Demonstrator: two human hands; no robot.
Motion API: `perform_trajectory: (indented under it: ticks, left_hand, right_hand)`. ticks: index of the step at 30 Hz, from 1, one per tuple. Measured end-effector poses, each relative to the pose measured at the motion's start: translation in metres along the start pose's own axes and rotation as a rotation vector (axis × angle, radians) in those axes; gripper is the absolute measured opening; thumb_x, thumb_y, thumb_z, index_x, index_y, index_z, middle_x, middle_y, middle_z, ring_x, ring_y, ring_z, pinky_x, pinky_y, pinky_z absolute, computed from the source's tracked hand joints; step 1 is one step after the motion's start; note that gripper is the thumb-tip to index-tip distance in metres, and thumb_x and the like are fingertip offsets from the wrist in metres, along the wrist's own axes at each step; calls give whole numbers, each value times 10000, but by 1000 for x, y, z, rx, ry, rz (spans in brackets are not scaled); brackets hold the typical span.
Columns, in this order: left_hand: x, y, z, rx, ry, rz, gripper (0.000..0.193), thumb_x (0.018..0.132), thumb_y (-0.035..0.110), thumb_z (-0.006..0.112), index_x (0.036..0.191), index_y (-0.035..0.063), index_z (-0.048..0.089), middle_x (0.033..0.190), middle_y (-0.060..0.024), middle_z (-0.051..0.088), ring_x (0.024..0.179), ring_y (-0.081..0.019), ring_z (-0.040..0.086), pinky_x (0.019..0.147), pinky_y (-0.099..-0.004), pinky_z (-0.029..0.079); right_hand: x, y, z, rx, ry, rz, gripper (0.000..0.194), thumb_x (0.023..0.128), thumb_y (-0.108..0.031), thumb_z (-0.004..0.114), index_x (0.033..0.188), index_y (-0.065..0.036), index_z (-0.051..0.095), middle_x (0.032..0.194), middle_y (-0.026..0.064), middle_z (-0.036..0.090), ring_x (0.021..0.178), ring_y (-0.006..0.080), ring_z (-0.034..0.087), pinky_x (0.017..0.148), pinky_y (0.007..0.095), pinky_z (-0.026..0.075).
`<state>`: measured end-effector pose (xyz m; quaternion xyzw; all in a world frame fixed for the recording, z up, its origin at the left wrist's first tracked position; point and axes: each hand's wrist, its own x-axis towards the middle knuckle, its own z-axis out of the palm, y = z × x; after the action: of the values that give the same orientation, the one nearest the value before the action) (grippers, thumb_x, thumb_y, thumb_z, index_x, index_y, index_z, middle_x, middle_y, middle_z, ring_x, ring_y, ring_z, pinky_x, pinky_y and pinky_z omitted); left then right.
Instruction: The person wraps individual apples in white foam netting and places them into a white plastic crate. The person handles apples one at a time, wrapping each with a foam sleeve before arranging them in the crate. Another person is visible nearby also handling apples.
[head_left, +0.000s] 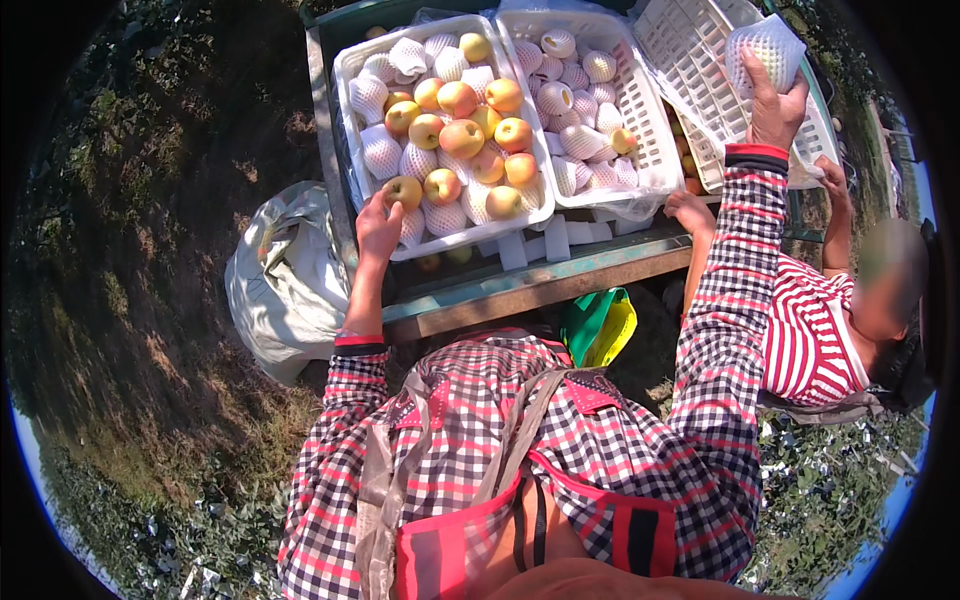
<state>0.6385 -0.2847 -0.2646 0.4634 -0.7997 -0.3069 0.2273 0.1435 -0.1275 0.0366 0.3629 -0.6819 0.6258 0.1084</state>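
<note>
My left hand (379, 229) is at the near left corner of a white plastic crate (547, 196), its fingers and thumb against the side of a yellow-red apple (403, 193). Bare apples (461, 139) lie there on top of others in white foam net sleeves (381, 152). Raised at the upper right, my right hand (780, 109) grips a white foam net sleeve (765, 56); whether a fruit fills it, I cannot tell. A second white crate (656, 142), right beside the first, holds more sleeved fruit (581, 141) and one apple (622, 141) with its skin showing.
A tilted white crate (697, 56) leans at the right over more apples. A co-worker in a striped shirt (806, 330) has one hand (691, 214) near the second crate. The crates rest on a green-edged cart (536, 281). A white sack (281, 300) stands at the left.
</note>
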Motion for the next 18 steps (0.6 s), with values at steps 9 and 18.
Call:
perform_trajectory:
  ticks: [9,18]
  left_hand:
    - [-48,41,-54,-433,97,-321,301,929,73,610,1216,-13,644,1095,-121,708,988,-170,669,880,-283,519]
    - [-109,44,-94,-307,294,-471,249,945,98,631,1177,17,670,966,-95,730,867,-114,677,778,-258,530]
  right_hand:
    - [182,196,-138,-1175,104,545,1078,479,-615,865,1314,-4,564,1279,223,617,1175,350,602,1032,414,453]
    - [214,319,-126,-1213,-452,484,859,634,-494,785,1303,-2,568,1244,198,636,1135,313,620,963,386,479]
